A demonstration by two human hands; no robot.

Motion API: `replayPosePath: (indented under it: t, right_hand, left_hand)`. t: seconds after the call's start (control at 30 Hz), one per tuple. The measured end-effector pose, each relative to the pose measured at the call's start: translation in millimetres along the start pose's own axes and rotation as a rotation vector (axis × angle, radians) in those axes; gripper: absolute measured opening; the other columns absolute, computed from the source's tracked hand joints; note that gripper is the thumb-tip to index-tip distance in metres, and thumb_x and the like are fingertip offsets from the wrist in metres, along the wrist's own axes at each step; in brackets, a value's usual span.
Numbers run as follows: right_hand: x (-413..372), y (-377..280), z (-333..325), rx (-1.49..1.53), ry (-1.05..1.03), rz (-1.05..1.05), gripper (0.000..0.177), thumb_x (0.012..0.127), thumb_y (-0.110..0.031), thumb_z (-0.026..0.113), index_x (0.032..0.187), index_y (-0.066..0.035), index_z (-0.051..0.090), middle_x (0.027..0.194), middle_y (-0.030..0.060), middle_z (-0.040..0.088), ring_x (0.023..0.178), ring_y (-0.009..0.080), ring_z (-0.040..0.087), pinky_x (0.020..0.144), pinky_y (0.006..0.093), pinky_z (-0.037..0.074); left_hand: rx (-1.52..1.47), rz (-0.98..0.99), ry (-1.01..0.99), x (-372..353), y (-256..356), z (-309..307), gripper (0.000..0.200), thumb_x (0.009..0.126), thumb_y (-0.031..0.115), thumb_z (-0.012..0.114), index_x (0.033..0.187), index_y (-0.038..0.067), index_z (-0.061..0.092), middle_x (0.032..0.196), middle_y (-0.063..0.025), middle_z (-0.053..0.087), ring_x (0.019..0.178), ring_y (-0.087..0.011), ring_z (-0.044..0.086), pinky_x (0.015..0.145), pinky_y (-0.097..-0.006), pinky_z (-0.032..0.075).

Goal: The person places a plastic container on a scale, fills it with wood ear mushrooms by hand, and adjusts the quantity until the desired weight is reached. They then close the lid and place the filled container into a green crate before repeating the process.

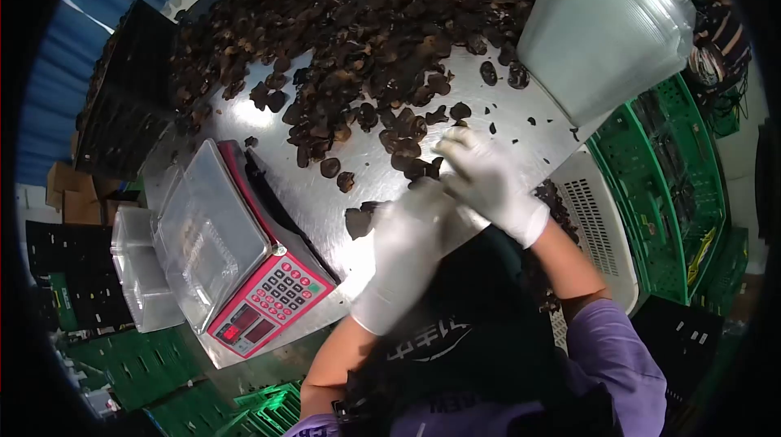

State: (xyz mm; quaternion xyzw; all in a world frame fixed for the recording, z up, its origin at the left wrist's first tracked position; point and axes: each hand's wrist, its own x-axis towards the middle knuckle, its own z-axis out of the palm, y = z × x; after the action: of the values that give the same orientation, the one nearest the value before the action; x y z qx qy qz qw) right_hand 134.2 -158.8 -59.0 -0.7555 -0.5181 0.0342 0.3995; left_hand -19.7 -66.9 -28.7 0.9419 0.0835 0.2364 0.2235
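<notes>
Surface: shiny brushed-steel table [521, 140], reflective, with glare patches.

Material on it: a heap of dark brown, wrinkled, curled dried fungus pieces [366, 38] covering the far half of the table. The heap thins to loose single pieces along its near edge.

Right hand [488, 181], in a white matte glove: fingers spread and slightly bent, not closed on anything, tips resting on loose pieces at the heap's near edge.

Left hand [407, 250], in a white glove, is blurred and lies just below the right hand, touching it. One dark flat fungus piece [358, 221] sits at its fingertips; cannot tell whether it is gripped or only touched.

Left of the hands: a grey weighing scale with a red keypad panel [272, 299]. A clear, thin, hinged plastic box [207, 229] lies on its platform. A bare steel strip separates the scale from the left hand.

Beyond the scale, at the table's left edge: a stack of clear plastic trays [138, 274].

Far right corner: a tall nested stack of translucent square tubs [602, 30], tilted, near the heap.

Past the right table edge: a white perforated plastic crate [594, 217], then green lattice crates [659, 193] close together.
</notes>
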Motion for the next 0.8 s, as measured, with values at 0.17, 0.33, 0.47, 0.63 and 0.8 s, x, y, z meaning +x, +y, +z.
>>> replayPosePath:
  t: [0.17,0.33,0.47,0.63,0.8]
  right_hand:
    - [0.6,-22.8,22.4,0.08,-0.182,-0.085,0.028,0.079,-0.013,0.069,0.107,-0.008,0.068,0.116,0.0071,0.062,0.104,0.0284,0.059,0.09,0.039,0.046]
    - [51.5,1.3,16.6,-0.224,0.107,-0.057,0.021,0.08,-0.016,0.067,0.1,-0.009,0.068,0.099,0.0078,0.063,0.097,0.0257,0.057,0.083,0.0381,0.041]
    - [68.8,24.5,40.3,-0.555,-0.03,-0.051,0.011,0.077,-0.015,0.066,0.088,-0.012,0.068,0.089,0.0044,0.061,0.092,0.0234,0.055,0.08,0.0362,0.039]
    - [42.3,11.1,34.3,-0.341,0.073,-0.197,0.005,0.072,-0.01,0.066,0.076,-0.013,0.067,0.074,0.0,0.06,0.078,0.0196,0.056,0.077,0.036,0.038]
    - [46.8,7.9,24.8,-0.011,-0.041,-0.053,0.016,0.073,-0.014,0.068,0.089,-0.013,0.07,0.08,0.0026,0.061,0.082,0.0217,0.058,0.078,0.0357,0.039]
  left_hand:
    - [0.256,-0.426,0.028,-18.6,-56.9,-24.0,0.052,0.089,0.017,0.064,0.135,-0.003,0.048,0.141,-0.026,0.045,0.123,-0.0424,0.046,0.105,-0.0469,0.039]
    - [0.067,-0.432,0.029,-32.7,-55.0,-20.1,0.034,0.091,0.015,0.066,0.12,0.001,0.062,0.118,-0.0213,0.061,0.112,-0.0377,0.058,0.098,-0.0414,0.046]
    - [0.389,-0.397,0.166,-0.2,-71.3,-28.5,0.032,0.085,0.01,0.069,0.115,0.003,0.064,0.112,-0.0158,0.063,0.104,-0.0335,0.062,0.089,-0.0399,0.051]
    - [0.7,-0.587,-0.161,11.5,-110.1,-19.9,0.031,0.081,0.016,0.071,0.109,0.005,0.065,0.096,-0.0132,0.063,0.085,-0.0303,0.065,0.073,-0.0403,0.054]
    - [0.337,-0.665,-0.268,4.6,-87.8,-34.8,0.025,0.08,0.019,0.07,0.102,0.008,0.068,0.094,-0.0126,0.066,0.083,-0.0327,0.066,0.074,-0.042,0.054]
